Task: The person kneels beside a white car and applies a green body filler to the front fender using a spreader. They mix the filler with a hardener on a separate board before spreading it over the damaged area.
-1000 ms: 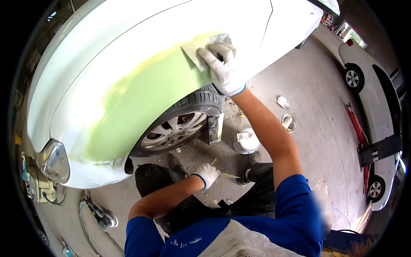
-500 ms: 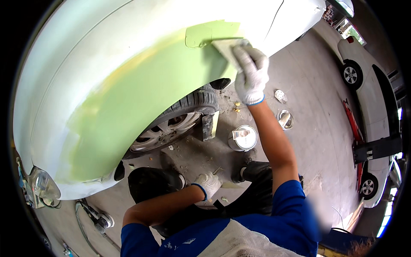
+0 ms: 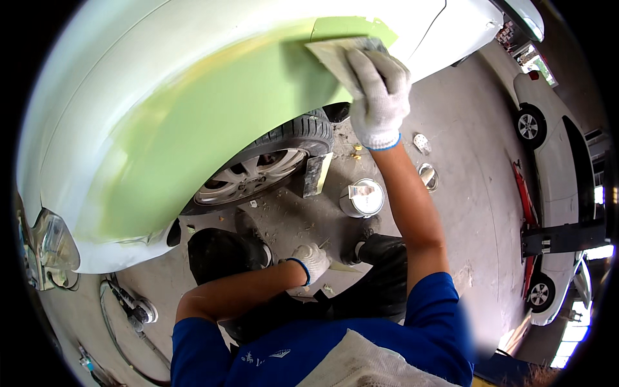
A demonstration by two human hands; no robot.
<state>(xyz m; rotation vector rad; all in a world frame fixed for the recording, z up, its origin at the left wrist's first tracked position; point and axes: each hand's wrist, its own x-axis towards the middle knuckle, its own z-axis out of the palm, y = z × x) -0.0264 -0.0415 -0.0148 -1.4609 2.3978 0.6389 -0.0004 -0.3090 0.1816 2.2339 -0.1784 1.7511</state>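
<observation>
My right hand [image 3: 380, 97], in a white knit glove, grips a flat putty spreader [image 3: 338, 61] and lays it against the pale green filler [image 3: 200, 122] on the white car's fender, above the wheel arch. A thicker green patch [image 3: 351, 27] lies just beyond the spreader. My left hand [image 3: 312, 262], also gloved, is closed low between my knees. A thin pale flat piece [image 3: 346, 266] shows beside its fingers; whether the hand holds it is hidden.
Below the arch is the car's wheel [image 3: 248, 174], with a smeared plate [image 3: 317, 174] beside it. A lidded can [image 3: 363, 198] and an open tin [image 3: 428, 176] stand on the floor. A sander [image 3: 138, 311] lies at lower left; a second white car [image 3: 554, 161] is at right.
My right hand has drawn the spreader leftward along the fender, and the left part of the thick green patch is now smoothed. My left hand stays low. The view has shifted slightly.
</observation>
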